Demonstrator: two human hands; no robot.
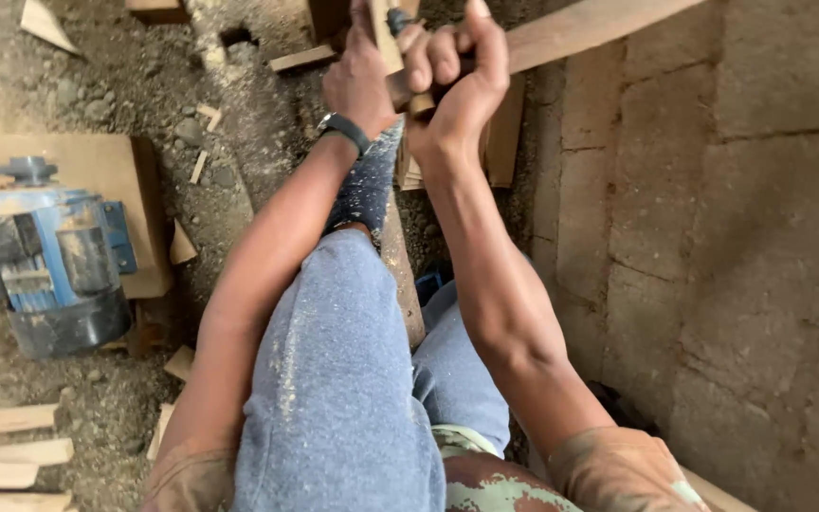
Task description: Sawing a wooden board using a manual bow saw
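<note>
My right hand is clenched in a fist around a dark tool handle, of which only the rounded top shows above my fingers; its working end is hidden, so I cannot tell what kind of tool it is. My left hand lies just beside it, fingers wrapped over the upper end of a narrow wooden strip. A black wristband sits on that wrist.

The strip is pale brown, rough-sawn and dusted with sawdust. Its long axis runs from near my lap away toward the top of the view, leaning slightly left at the far end. It passes between my knees, and my foot in a speckled dark sock presses against it just below my hands. My grey trousers are streaked with sawdust.

A longer plank crosses behind my hands, slanting up to the right. Short offcuts stand beneath it, touching one another.

To my left, well apart from the work, a blue and grey electric motor rests against a flat wooden board. Pale wooden slats lie at the lower left. The dirt floor is littered with chips. A block wall fills the right side.
</note>
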